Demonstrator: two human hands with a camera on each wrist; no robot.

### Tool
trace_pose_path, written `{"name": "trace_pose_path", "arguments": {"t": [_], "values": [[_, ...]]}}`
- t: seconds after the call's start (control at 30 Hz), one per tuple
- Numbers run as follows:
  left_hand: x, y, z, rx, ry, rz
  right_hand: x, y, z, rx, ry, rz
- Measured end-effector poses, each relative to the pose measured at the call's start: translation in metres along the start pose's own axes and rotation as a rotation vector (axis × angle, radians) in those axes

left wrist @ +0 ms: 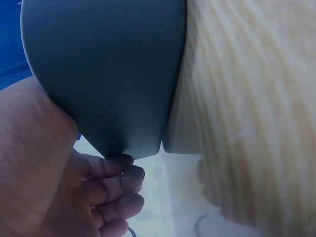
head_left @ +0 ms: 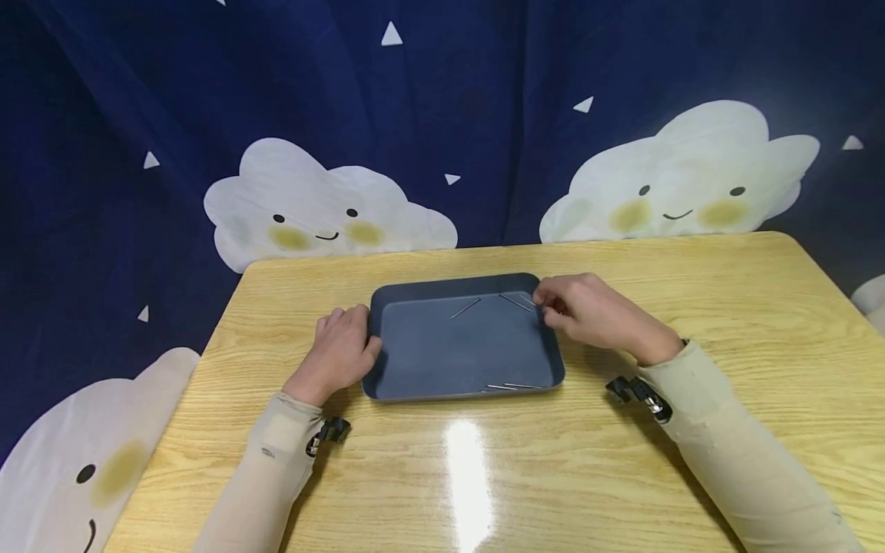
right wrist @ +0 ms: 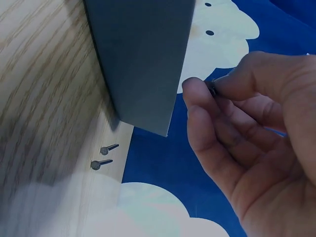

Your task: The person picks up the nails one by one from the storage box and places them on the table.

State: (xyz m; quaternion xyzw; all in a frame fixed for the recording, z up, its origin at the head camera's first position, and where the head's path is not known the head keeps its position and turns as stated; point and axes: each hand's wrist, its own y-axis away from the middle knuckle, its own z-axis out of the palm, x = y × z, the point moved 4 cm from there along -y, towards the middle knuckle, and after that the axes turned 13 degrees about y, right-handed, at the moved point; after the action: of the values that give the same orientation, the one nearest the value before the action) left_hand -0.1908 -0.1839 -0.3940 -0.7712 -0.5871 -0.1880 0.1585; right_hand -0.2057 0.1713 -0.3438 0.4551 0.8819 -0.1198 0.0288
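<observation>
The backdrop, a dark blue curtain [head_left: 484, 115] with smiling clouds, hangs behind the wooden tabletop [head_left: 588, 468]. On the tabletop sits one container: a shallow grey tray [head_left: 449, 353], its long side running left to right.

The left hand [head_left: 335, 349] braces the tray at its left wall, thumb over the rim and fingers curled outside. The right hand [head_left: 584, 309] is at the far right corner with thumb and fingertip closed narrowly on a small dark metal piece, apparently a nail [right wrist: 211, 88].

Tray contents, all thin nails: a lone nail [head_left: 466, 309] slants near the far wall; a second nail [head_left: 515, 302] lies near the far right corner; a near pair [head_left: 501, 387] lies along the near wall, toward the right. A further thin shank beside the right fingertips may be the pinched nail; this cannot be confirmed.

Outside the tray, two loose nails [right wrist: 96, 165] are on the tabletop, heads toward the wrist camera.

Step in hand, as judged: single-nail transfer at the tray corner. The next move calls for a firm pinch and clearance over the rim.
</observation>
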Motion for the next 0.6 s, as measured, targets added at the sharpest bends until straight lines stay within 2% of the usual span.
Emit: {"name": "trace_pose_path", "arguments": {"t": [0.23, 0.6], "values": [[0.0, 0.0, 0.0, -0.004, -0.001, 0.002, 0.008, 0.0, 0.0, -0.008, -0.009, 0.042], [0.0, 0.0, -0.001, -0.004, 0.001, 0.011, 0.019, 0.0, 0.0, 0.032, -0.01, 0.077]]}}
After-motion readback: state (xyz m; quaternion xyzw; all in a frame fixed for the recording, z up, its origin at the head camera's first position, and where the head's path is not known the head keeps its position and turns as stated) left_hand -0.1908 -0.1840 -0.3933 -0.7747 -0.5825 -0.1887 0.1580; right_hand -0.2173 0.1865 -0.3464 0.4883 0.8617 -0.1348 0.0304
